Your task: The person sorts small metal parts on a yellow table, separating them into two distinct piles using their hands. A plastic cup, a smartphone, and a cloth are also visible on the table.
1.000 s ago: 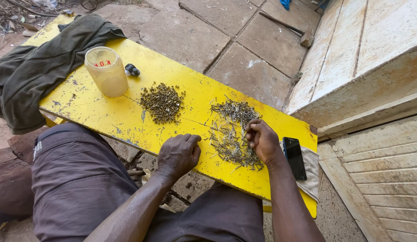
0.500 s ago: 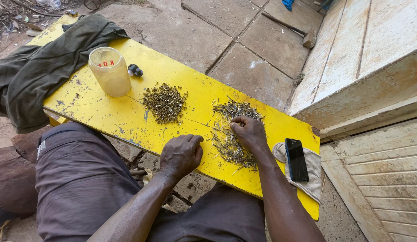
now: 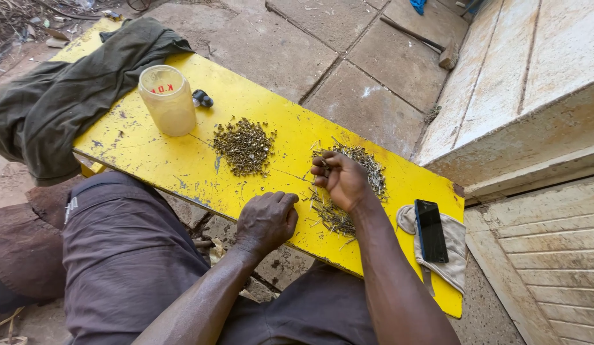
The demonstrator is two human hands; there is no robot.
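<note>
Right hand: the right hand point(image 3: 343, 180) was raised just above the board point(image 3: 150, 150), fingers curled together and pinching a few thin bits; what exactly they clamped was too small to tell.
Scattered pile: the stems point(image 3: 348, 185) lay spread directly under and around that grip, some beyond the knuckles, some trailing back toward the wrist.
Left hand: the left hand point(image 3: 266, 220) rested as a loose fist on the near edge of the board, holding nothing visible, just beside the stems.
Sorted heap: a tighter heap point(image 3: 244, 145) sat well to the left of the pinch, apart from it.
Jar: a pale translucent jar point(image 3: 168, 100) with a red printed label near its rim stood upright farther left, past the heap.
Cap: a small dark cap point(image 3: 202, 98) lay just beside the jar.
Phone: a black phone point(image 3: 431, 230) lay on a cloth point(image 3: 456, 255) to the right of the wrist.
Jacket: a dark green jacket point(image 3: 60, 96) covered the far left end.
</note>
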